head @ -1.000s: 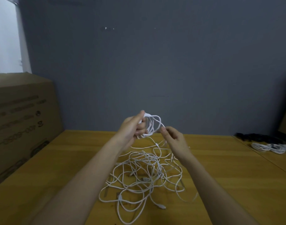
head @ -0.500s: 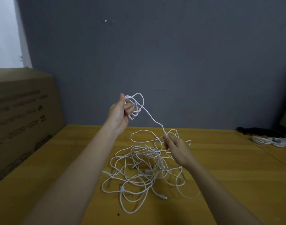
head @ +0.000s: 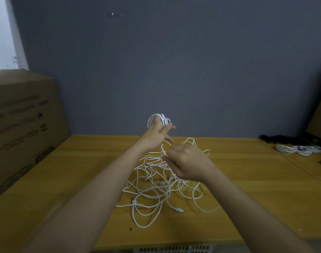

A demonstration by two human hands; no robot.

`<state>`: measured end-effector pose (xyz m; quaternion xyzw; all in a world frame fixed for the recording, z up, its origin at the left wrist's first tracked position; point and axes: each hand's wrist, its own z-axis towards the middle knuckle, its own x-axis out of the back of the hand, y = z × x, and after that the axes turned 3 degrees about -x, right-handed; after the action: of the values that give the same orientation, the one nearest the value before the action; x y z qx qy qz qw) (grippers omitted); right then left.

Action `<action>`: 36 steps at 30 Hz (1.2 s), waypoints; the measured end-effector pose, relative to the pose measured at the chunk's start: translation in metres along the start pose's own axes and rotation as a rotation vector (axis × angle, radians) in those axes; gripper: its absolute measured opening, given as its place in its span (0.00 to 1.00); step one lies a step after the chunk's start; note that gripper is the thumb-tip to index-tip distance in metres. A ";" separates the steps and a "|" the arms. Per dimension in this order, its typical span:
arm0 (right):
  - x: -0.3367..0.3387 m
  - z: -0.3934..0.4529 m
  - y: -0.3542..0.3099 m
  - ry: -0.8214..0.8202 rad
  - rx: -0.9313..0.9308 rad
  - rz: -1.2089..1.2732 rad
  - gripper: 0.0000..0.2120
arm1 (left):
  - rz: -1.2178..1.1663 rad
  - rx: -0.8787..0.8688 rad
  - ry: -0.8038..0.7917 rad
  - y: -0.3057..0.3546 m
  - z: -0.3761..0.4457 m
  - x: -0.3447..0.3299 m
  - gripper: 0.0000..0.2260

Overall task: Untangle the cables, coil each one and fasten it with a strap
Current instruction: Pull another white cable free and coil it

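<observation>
— Above the middle of the wooden surface (head: 83, 179), what does the left hand (head: 155, 136) have?
— Loops of white cable, a small coil (head: 160, 119), wound over its raised fingers. The fingers are curled round those loops and hold them up in front of the grey wall (head: 174, 70).
— And the right hand (head: 188, 164)?
— Lower and nearer, just right of the left one. Its fingers are bent together, and a white strand runs up from them toward the coil. It looks like a pinch, but the hand's back faces the camera and hides the exact grip.
— Where are the rest of the cables?
— The tangle (head: 161, 187) lies on the surface under and just near of both hands, a loose heap of white loops. One white plug end (head: 178, 210) sticks out on its near side.
— Anything else around?
— A cardboard box (head: 23, 125) stands at the left edge. Far right, well apart from the tangle, lie white coiled cables (head: 300, 149), with black ones (head: 283, 139) just behind them.
</observation>
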<state>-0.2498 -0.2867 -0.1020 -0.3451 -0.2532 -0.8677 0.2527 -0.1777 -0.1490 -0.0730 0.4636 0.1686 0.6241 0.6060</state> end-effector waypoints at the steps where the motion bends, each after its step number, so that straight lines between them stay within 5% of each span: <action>1: 0.006 -0.001 0.007 0.066 -0.047 -0.004 0.08 | 0.077 -0.007 -0.056 -0.003 -0.003 0.001 0.09; 4: 0.016 -0.008 0.033 0.237 -0.319 0.048 0.10 | 0.169 -0.001 -0.155 -0.003 -0.007 0.007 0.11; 9: 0.003 -0.013 0.062 0.212 -0.618 0.321 0.04 | 0.507 -0.036 -0.281 -0.001 -0.003 0.024 0.13; 12: -0.010 -0.017 0.074 0.010 -0.654 0.131 0.07 | 0.625 -0.041 -0.330 0.001 -0.004 0.036 0.23; 16: -0.026 -0.012 0.075 -0.301 -0.583 -0.161 0.12 | 0.481 -0.091 -0.236 0.014 -0.004 0.044 0.10; 19: -0.029 0.002 0.073 -0.327 -0.877 0.018 0.13 | 0.359 -0.096 -0.135 0.024 -0.001 0.049 0.09; 26: -0.048 0.056 0.103 -0.319 -1.371 0.533 0.12 | 0.540 -0.041 -0.053 0.010 0.028 0.058 0.10; 33: -0.081 0.084 0.145 -0.338 -1.032 0.310 0.17 | 0.615 0.137 -0.135 -0.051 0.060 0.060 0.13; 36: -0.056 0.135 0.176 0.030 -0.887 0.381 0.15 | 0.547 0.106 -0.008 -0.053 0.083 0.067 0.15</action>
<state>-0.0427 -0.3205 -0.0100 -0.4471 0.2129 -0.8352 0.2392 -0.0700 -0.1062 -0.0467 0.5254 0.0669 0.7530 0.3904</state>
